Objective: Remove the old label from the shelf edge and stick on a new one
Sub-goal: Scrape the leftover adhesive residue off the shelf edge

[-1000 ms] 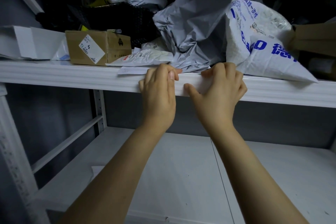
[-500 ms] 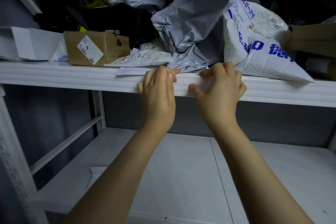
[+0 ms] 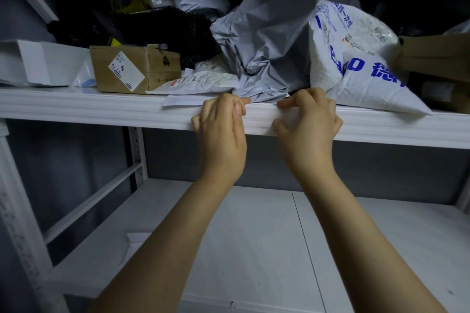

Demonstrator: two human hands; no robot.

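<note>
Both hands are up at the ribbed front edge of the white metal shelf [image 3: 101,107], and that is where all the action is. The left hand [image 3: 221,134] sits on the edge with its fingers curled tight, the tips bunched at the top lip. Whether they pinch anything there cannot be told.

Just beside it on the edge is the right hand [image 3: 310,129]. Its forefinger [image 3: 284,103] lies along the top of the edge and its thumb [image 3: 277,126] along the bottom. The two are spread wide and pressed flat, with nothing nipped between them. In that span lies a pale patch, seemingly the white paper label [image 3: 288,117], flat against the edge. Its outline is hard to make out, white on white.

Directly above the edge, over the hands, slumps a crumpled grey plastic mailer bag [image 3: 269,40]. Above the edge and left of the hands stands a brown cardboard box with a white sticker [image 3: 142,68]. A loose white paper slip [image 3: 183,101] pokes over the lip, touching the left hand's knuckles. Above the edge on the right side leans a white plastic sack with blue printing [image 3: 356,66], one corner hanging past the lip. Below the edge stretches a white lower shelf board [image 3: 254,236], and both forearms reach up across it.
</note>
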